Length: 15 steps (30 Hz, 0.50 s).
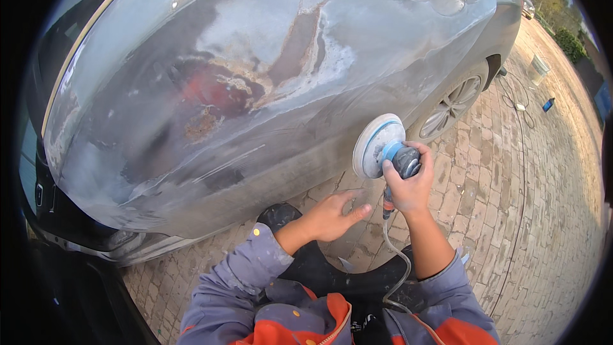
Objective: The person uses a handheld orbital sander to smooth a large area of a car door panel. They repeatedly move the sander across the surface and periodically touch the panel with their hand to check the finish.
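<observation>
My right hand (pixel 410 185) grips the dark body of an orbital sander (pixel 381 147), its round pale pad turned toward the car and tilted. Whether the pad touches the lower door edge, I cannot tell. A clear hose (pixel 397 252) hangs from the sander's handle and runs down past my lap. Beside it, my left hand (pixel 333 216) is held in the air with thumb and fingers apart and nothing in it. In front of both hands stands the car door (pixel 255 76), sanded to patches of grey, white and brown, with a reddish spot near the middle.
At right is the car's dusty wheel (pixel 452 107). Brick paving (pixel 485 185) lies under me. Farther off stand a bucket (pixel 538 70) and a blue bottle (pixel 548 105), with a thin cable (pixel 520 217) along the ground. A dark open car part (pixel 70 294) fills the lower left.
</observation>
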Each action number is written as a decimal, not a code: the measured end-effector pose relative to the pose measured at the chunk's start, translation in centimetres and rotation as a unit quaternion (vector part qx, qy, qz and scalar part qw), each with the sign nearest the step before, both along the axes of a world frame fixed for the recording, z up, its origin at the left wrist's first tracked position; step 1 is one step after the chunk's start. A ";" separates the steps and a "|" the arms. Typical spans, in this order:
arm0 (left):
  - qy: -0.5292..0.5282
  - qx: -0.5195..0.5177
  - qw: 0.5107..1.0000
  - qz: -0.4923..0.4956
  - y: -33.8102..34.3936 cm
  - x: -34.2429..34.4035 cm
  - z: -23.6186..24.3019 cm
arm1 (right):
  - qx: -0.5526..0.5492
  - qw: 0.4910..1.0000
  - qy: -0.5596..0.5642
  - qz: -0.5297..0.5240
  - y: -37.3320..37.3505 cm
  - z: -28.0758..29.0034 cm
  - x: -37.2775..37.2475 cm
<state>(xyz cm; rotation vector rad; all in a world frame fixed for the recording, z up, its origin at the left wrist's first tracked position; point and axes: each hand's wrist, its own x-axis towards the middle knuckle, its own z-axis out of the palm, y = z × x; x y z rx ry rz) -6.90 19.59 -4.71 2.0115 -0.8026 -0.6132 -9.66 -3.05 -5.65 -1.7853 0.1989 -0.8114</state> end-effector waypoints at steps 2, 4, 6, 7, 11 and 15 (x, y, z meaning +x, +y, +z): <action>0.069 -0.109 0.991 0.025 -0.9 -0.3 0.6 | -0.136 0.982 -0.124 -0.034 3.0 3.8 2.6; 0.107 -0.257 0.960 0.037 -1.4 0.5 1.5 | -0.219 0.949 -0.224 -0.045 5.9 6.1 4.9; 0.068 -0.384 0.917 0.082 -1.5 1.2 2.3 | -0.241 0.926 -0.287 -0.050 8.1 7.2 6.8; 0.080 -0.374 0.919 0.095 -1.1 1.4 2.5 | -0.244 0.923 -0.292 -0.065 8.9 7.2 6.9; 0.088 -0.380 0.909 0.148 -0.3 1.2 2.3 | -0.278 0.926 -0.255 -0.033 10.9 5.6 5.7; 0.094 -0.421 0.882 0.187 0.0 -0.1 1.4 | -0.304 0.919 -0.251 -0.002 12.3 4.4 5.1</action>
